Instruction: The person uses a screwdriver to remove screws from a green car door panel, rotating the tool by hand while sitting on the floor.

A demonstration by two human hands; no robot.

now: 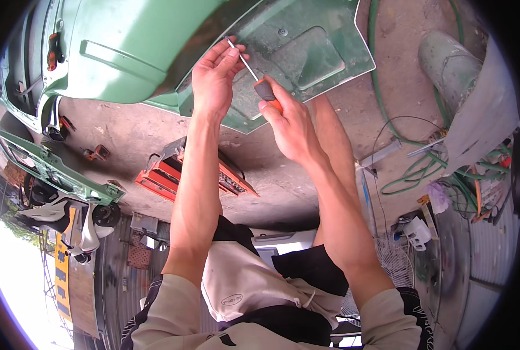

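Observation:
In my right hand is a screwdriver with a grey and orange handle, its thin metal shaft pointing up and left. My left hand is closed near the far end, thumb and fingers pinching the shaft just behind the tip. Something small and dark shows at the tip, too small to name. Both hands are in front of a green painted metal panel with a raised rectangular pressing, beside a larger curved green vehicle body part.
A red toolbox stands open on the concrete floor below my left forearm. Further left lie a cordless drill and a green door frame. A second screwdriver rests at upper left. Green hose coils at right.

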